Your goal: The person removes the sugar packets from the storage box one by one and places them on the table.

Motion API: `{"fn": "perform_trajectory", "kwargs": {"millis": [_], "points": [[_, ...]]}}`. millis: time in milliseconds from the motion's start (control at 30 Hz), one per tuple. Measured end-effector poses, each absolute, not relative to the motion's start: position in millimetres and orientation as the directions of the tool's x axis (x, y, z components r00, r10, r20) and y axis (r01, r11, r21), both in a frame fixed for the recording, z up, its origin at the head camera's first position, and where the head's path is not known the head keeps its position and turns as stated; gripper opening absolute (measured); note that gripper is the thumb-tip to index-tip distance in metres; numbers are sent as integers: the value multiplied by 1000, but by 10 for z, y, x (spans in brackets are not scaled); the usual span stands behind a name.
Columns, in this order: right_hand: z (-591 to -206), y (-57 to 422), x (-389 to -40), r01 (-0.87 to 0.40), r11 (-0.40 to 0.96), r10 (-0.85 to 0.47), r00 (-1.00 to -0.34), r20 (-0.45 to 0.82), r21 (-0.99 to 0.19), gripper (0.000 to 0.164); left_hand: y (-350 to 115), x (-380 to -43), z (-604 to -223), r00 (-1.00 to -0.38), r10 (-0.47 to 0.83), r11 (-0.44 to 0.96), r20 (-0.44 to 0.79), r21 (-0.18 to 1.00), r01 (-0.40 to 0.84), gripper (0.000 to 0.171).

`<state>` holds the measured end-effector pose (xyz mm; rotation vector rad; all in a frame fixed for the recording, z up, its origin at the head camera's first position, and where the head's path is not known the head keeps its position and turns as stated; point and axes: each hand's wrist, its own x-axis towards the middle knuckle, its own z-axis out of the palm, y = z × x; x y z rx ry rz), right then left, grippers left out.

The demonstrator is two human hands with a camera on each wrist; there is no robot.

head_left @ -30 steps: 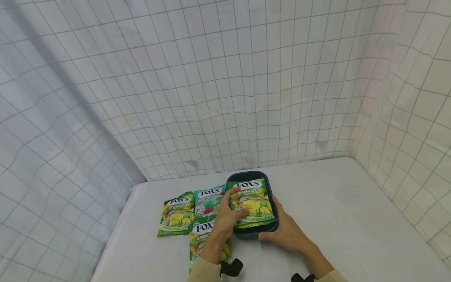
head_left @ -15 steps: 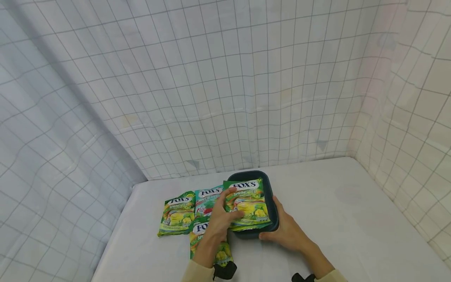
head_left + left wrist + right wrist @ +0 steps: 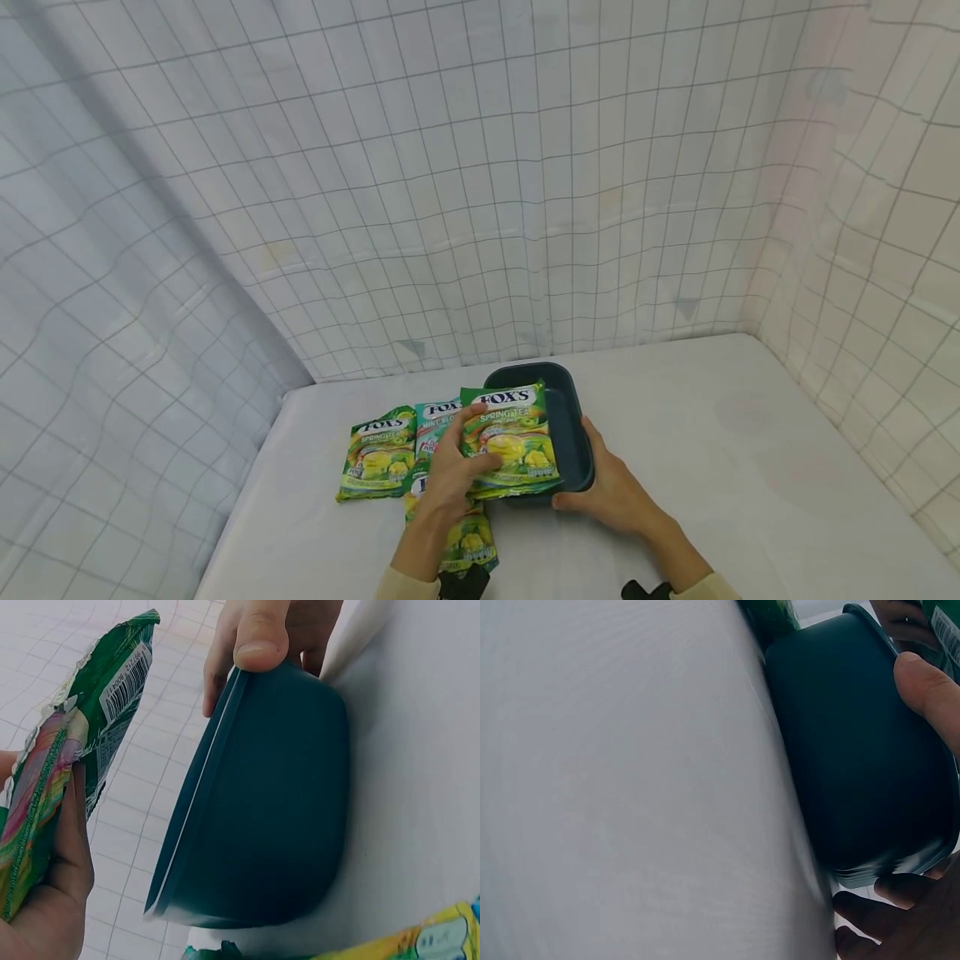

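A green Fox's Spring Tea candy bag [image 3: 517,442] is held by my left hand [image 3: 450,467], thumb over its front and fingers along its left side. In the left wrist view the bag's barcode [image 3: 126,681] shows, and it hangs apart from the dark teal plastic tub [image 3: 262,795]. From the head, the bag covers the left part of the tub [image 3: 572,433]. My right hand [image 3: 615,492] grips the tub's near right corner. In the right wrist view its thumb [image 3: 930,690] lies at the rim, with the fingers [image 3: 877,915] round the side.
Left of the tub lie another Spring Tea bag [image 3: 378,454] and a teal Mint Blossom bag [image 3: 431,429], partly hidden by my left hand. A further green bag [image 3: 468,533] lies beneath my left forearm. White gridded cloth [image 3: 525,208] hangs behind the white table [image 3: 720,467].
My left hand has drawn the candy bag leftward and slightly nearer, from over the tub to partly past its left edge. My right hand has stayed on the tub.
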<state>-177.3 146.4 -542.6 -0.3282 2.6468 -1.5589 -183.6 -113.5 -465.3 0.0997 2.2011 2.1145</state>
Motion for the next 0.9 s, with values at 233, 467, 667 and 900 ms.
{"fn": "perform_trajectory", "kwargs": {"millis": [233,467,667,900], "points": [[-5436,1463,-1771,-156,494,-201,-978,62,-855,135,-1327,-1797,-4646,-992,125,10,-19,1000,-18,73],[-5417,1478,-1777,-157,490,-203,-977,63,-857,135,-1510,-1736,-4646,-996,93,-15,-1,1000,-3,73],[-5405,1479,-1761,-164,482,-211,-975,68,-861,135,-1634,-1667,-4643,-996,87,-21,7,1000,5,74],[-5399,1482,-1755,-168,482,-219,-973,67,-860,134,-1785,-1595,-4642,-997,69,-32,-17,999,-19,75]]}}
